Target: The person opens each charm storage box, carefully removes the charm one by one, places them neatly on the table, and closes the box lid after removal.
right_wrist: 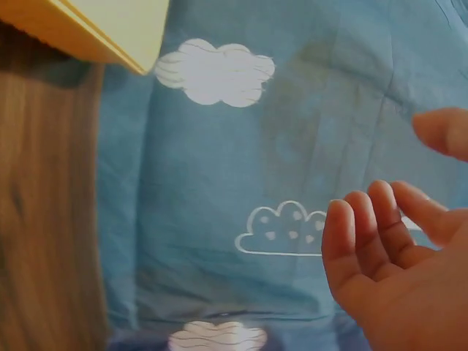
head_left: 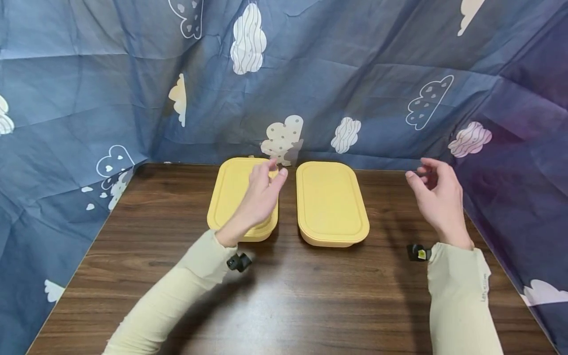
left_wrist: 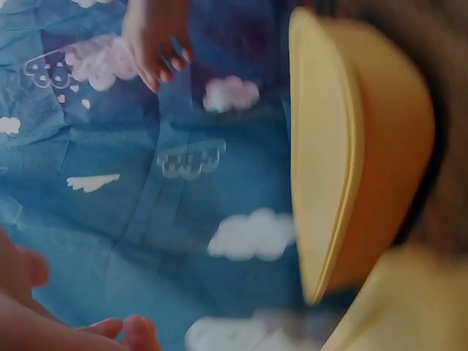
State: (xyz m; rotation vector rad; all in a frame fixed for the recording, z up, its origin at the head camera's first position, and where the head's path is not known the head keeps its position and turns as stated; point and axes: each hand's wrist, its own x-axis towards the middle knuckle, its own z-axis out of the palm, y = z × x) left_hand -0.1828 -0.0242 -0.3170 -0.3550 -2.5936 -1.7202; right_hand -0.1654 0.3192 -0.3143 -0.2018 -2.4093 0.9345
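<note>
Two yellow lidded boxes lie side by side near the back of the table: the left box [head_left: 232, 197] and the right box [head_left: 332, 202]. My left hand [head_left: 259, 195] hovers over the left box, covering part of its lid, with fingers loosely bent and nothing in them. In the left wrist view the right box [left_wrist: 322, 153] appears side-on, apart from the fingers. Off to the right of both boxes, my right hand [head_left: 439, 197] is raised above the table with relaxed fingers and holds nothing. The right wrist view shows its palm [right_wrist: 409, 292] and a corner of a box [right_wrist: 102, 29].
The dark wood-grain table [head_left: 319, 301] reaches back to a blue cloth [head_left: 310, 88] printed with clouds, which hangs behind and along both sides. Each wrist carries a small black camera, such as the left one [head_left: 239, 262].
</note>
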